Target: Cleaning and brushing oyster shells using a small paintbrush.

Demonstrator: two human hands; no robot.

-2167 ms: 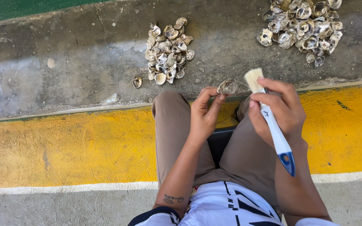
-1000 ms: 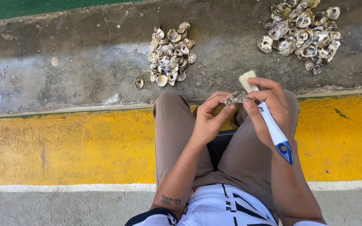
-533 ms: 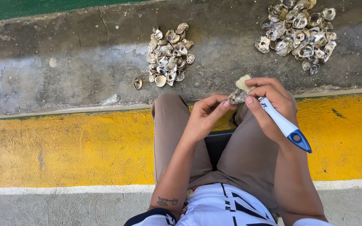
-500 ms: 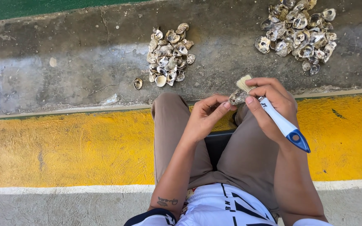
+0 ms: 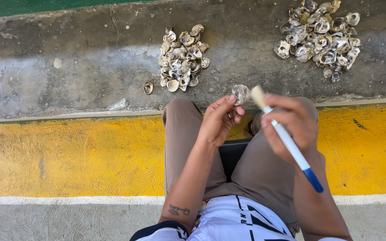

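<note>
The brush [image 5: 287,138] now sits just off the shell [image 5: 241,93], no longer touching it, its handle angled lower.

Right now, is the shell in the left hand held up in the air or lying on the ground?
Held up: the left hand pinches the shell at its fingertips, above the knees.

Outdoors, by the look of it, a working yard or roadside curb in hard sunlight. Rough, stained concrete ground [image 5: 81,71] lies beyond the fingertips, with a yellow-painted curb band [image 5: 68,156] running under the wrists and a green painted strip [image 5: 32,6] at the far edge. Two piles of shells, one [image 5: 182,56] past the left fingers, one [image 5: 320,38] past the right, sit straight on the concrete.
</note>
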